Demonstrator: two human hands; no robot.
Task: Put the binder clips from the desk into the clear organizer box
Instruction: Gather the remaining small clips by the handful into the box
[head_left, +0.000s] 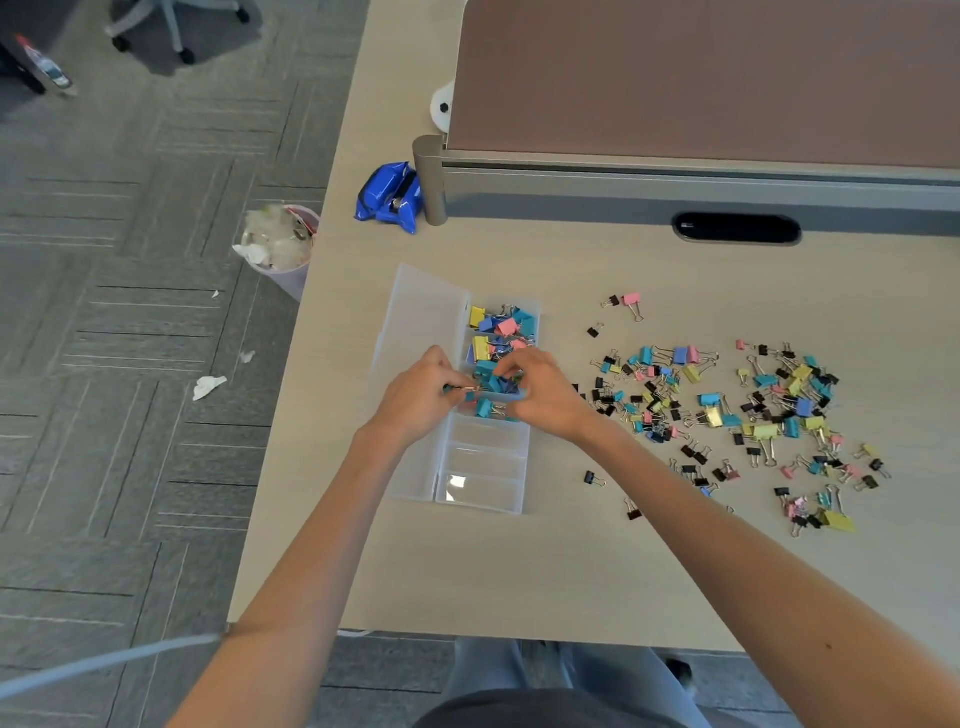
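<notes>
Partway through: left hand (415, 397) pinches a clip (466, 392) over the box (483, 505), right hand (545, 397) curls fingers into clips (493, 383) there, grip unclear; compartments beyond both are filled, nearer ones bare, big pile (769, 410) waiting to its right.

Both bare forearms are extended forward and converge, left forearm (322, 545) and right forearm (727, 530). Left grip (415, 400) is held back-up, fingers curled, with a small teal binder clip (470, 397) pinched at the fingertips. Right grip (545, 397) is set just beside it, back-up, fingers curled downward. Whether anything is held there can't be made out.
</notes>
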